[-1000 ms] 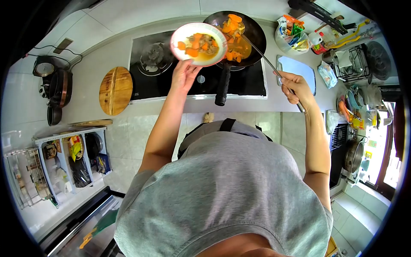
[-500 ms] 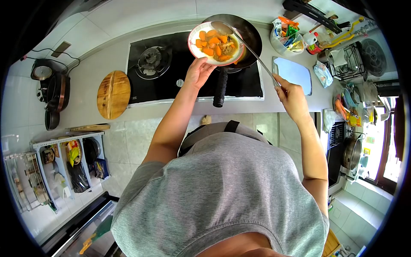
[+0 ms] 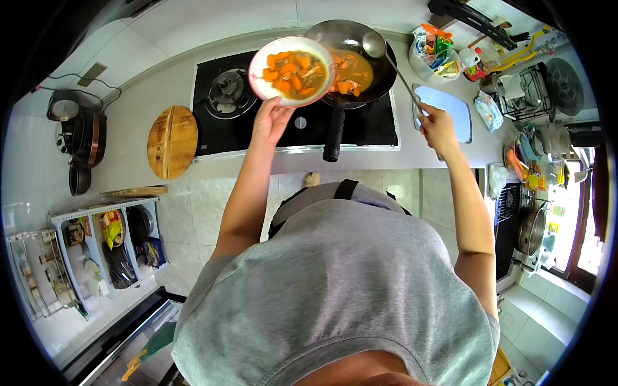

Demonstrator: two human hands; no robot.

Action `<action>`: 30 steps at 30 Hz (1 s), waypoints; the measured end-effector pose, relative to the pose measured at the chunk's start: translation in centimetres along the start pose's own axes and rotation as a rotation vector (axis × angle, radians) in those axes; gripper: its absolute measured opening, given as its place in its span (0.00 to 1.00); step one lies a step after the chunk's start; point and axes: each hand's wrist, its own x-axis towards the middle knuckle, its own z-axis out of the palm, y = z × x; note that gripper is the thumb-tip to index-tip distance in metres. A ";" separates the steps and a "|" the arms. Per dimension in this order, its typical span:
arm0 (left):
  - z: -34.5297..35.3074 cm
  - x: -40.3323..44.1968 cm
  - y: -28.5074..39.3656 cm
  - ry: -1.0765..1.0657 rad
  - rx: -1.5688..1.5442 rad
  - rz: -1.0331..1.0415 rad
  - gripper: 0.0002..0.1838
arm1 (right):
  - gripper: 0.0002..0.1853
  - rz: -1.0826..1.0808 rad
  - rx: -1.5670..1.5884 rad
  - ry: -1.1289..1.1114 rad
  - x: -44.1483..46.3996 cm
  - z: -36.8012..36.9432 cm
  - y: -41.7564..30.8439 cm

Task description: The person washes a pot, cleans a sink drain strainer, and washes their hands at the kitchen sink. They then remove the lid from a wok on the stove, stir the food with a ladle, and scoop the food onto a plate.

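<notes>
My left hand [image 3: 274, 120] grips the near rim of a white bowl [image 3: 257, 72] with a red edge, held over the stove beside the wok. Orange carrot pieces and brown bits in broth [image 3: 293, 74] fill much of it. My right hand [image 3: 438, 130] is closed round the handle of a long metal ladle [image 3: 373, 45], whose head is at the wok's upper right side. In the black wok [image 3: 381, 80], more carrot pieces lie in broth [image 3: 353, 71]. The wok's dark handle [image 3: 334, 132] points toward me, held by neither hand.
A round wooden board [image 3: 172, 142] lies left of the black stove [image 3: 257, 128]. To the right are a light blue cutting board [image 3: 447, 109], a clear tub of packets [image 3: 436, 61] and a dish rack [image 3: 529, 96]. The left burner [image 3: 228, 93] is bare.
The bowl first moved right over the wok, then back left, and holds more carrots than a second ago. The ladle's head has gone from the bowl to the wok's right side.
</notes>
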 end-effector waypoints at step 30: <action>-1.6 -9.6 4.0 0.159 0.036 0.115 0.24 | 0.15 0.231 0.678 -0.645 4.4 5.7 2.3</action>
